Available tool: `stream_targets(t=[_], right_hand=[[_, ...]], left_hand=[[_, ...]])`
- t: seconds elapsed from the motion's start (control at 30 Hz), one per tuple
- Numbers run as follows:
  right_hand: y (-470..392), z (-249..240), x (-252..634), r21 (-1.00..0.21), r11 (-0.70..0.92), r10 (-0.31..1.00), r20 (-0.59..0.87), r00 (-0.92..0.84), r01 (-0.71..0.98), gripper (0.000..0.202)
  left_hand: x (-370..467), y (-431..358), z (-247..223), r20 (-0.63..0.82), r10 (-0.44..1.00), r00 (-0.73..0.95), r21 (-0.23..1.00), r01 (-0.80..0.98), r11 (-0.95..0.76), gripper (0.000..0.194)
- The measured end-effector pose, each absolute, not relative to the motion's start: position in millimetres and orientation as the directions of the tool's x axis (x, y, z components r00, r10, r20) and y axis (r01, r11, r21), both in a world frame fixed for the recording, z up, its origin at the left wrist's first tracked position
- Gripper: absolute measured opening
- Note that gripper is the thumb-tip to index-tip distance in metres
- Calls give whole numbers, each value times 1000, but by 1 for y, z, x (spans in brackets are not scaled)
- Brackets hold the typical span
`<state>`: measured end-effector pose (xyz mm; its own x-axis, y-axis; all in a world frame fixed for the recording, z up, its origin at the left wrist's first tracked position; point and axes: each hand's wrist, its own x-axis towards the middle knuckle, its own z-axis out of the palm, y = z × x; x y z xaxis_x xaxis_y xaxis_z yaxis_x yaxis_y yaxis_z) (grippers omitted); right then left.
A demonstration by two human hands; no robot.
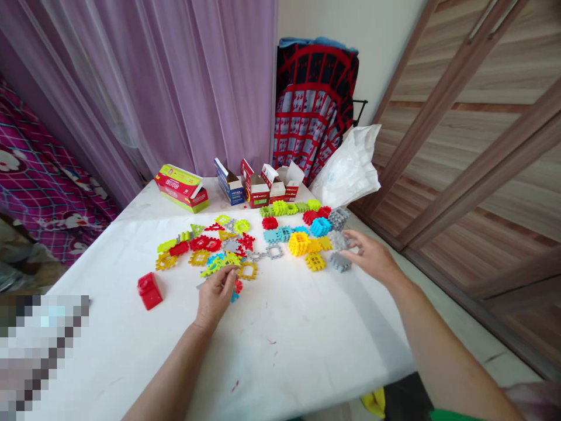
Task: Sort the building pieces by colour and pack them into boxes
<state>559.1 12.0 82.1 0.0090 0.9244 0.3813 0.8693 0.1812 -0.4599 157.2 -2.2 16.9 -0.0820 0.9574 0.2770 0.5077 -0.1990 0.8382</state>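
My right hand (368, 256) reaches in from the right with thumb and fingers apart. Its fingertips are at the edge of a grey toothed building block (338, 240), and its thumb is by a second grey block (340, 262); contact is hard to make out. Over the loose pieces at centre left, my left hand (215, 297) has its fingers curled and drawn together; whatever they hold is hidden. Close to it lie a lime-green piece (221, 264), a dark yellow square frame (248, 271) and small red and blue pieces (237, 287), partly covered by the hand.
Sorted to the right are a yellow cube (298, 244), a blue block (321, 226) and a green row (284, 209). A red box-shaped object (149, 290) stands at left. Opened cartons (256, 196) and a white bag (346, 169) line the back of the white-covered table (280, 351).
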Motion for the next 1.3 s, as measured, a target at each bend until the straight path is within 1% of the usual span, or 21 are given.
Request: stream_targets(t=[0.07, 0.1, 0.2, 0.33, 0.47, 0.73, 0.9, 0.97, 1.07, 1.13, 1.2, 1.3], right_hand=[[24, 88, 597, -493, 120, 932, 355, 73, 862, 47], [31, 89, 610, -495, 106, 939, 335, 76, 862, 46], [48, 87, 633, -453, 103, 964, 265, 23, 885, 43], [64, 78, 635, -371, 138, 976, 211, -62, 918, 40], [71, 69, 635, -321, 150, 978, 189, -92, 935, 39], [77, 65, 639, -281, 139, 985, 142, -102, 950, 41], [68, 69, 635, -202, 129, 985, 141, -101, 971, 45], [60, 73, 630, -165, 140, 980, 165, -113, 976, 45], [45, 78, 610, -144, 204, 946, 283, -158, 968, 38], [36, 79, 586, -171, 279, 906, 372, -200, 945, 33], [28, 77, 553, -215, 380, 864, 430, -262, 900, 28], [17, 70, 493, -277, 529, 812, 441, -383, 802, 24]], left_hand=[[158, -1, 15, 304, 949, -88, 821, 529, -214, 38], [158, -1, 15, 315, 945, -87, 813, 539, -221, 37], [158, -1, 15, 319, 943, -93, 807, 548, -219, 36], [156, -1, 16, 288, 947, -146, 824, 541, -167, 37], [157, 0, 16, 295, 942, -159, 811, 562, -159, 37], [157, 0, 15, 285, 945, -162, 805, 576, -143, 37], [158, -1, 18, 283, 943, -176, 812, 568, -138, 37], [159, -2, 20, 279, 942, -189, 825, 549, -134, 37], [160, -4, 24, 279, 934, -225, 851, 508, -132, 36], [157, -4, 26, 300, 916, -267, 867, 477, -145, 35], [149, -3, 27, 305, 889, -342, 888, 438, -137, 36], [131, -2, 25, 331, 843, -425, 894, 427, -137, 36]])
